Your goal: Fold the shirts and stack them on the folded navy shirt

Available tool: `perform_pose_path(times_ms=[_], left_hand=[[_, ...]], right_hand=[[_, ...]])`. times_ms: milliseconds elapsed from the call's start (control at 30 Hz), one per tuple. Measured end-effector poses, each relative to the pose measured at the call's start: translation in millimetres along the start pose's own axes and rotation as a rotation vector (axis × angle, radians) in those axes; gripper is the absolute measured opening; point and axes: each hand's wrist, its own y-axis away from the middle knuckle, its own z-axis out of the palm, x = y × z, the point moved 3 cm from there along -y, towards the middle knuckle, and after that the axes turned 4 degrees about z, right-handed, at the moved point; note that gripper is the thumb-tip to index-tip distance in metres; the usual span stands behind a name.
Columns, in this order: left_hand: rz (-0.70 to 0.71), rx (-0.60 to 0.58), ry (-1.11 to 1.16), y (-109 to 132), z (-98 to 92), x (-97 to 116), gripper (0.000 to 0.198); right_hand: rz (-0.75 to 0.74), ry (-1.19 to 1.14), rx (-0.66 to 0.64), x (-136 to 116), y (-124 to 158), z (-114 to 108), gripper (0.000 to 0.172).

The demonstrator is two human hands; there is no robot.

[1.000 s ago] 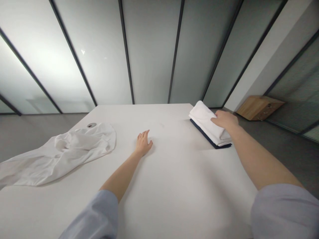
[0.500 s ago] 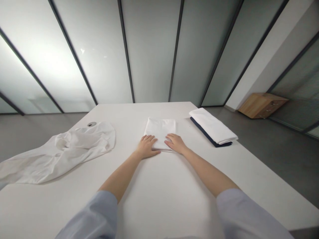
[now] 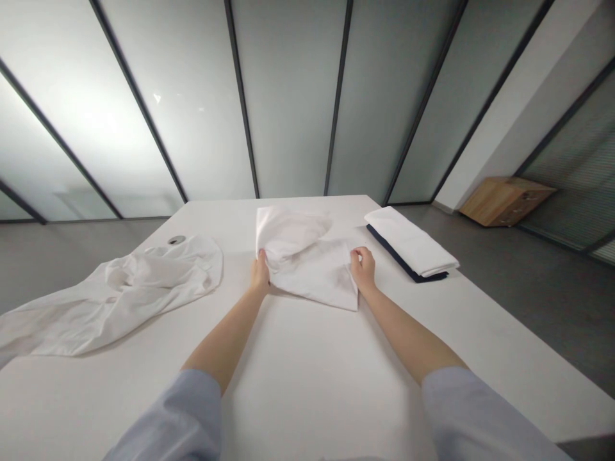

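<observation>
- The step in hand: the left hand (image 3: 260, 272) and the right hand (image 3: 362, 269) are lifting a white cloth (image 3: 302, 269) by its two sides. The cloth is partly folded, and its top layer is puffed up and loose.
- The left grip is pinched shut on the left edge of the cloth. The right grip is pinched shut on the right edge. The fingers hide the edges, so it is hard to say how many layers each hand has.
- What the next move calls for: both hands need to keep their pinch and move evenly, or one side may slip and drop. The puffy part also needs smoothing out.
- The cloth lies in the middle of the table (image 3: 307, 390), between the two hands, at the far part of the table.
- Its long side seems to run on a slant, from the far left to the near right. One pointed corner sticks out toward the person, near the right hand.
- To the left, a heap of white cloth (image 3: 110, 298) lies crumpled on the table.
- To the right, a stack of folded white cloth (image 3: 408, 242) sits on a dark blue cloth (image 3: 390, 254), just past the right hand.
- Past the table, a low wooden cabinet (image 3: 504, 202) stands on the floor by a frosted glass wall (image 3: 288, 96).
</observation>
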Motion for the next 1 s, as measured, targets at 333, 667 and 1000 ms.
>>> perform_pose_path(times_ms=[333, 667, 1000], left_hand=[[0.178, 0.203, -0.627, 0, -29.1, 1, 0.056], [0.32, -0.317, -0.805, 13, 1.6, 4, 0.069], [0.749, -0.191, -0.662, 23, 12.6, 25, 0.081]], right_hand=[[-0.221, 0.481, -0.638, -26, 21, 26, 0.033], [-0.02, 0.712, -0.426, -6, -4, 0, 0.033], [-0.372, 0.158, -0.708, -99, 34, 3, 0.021]])
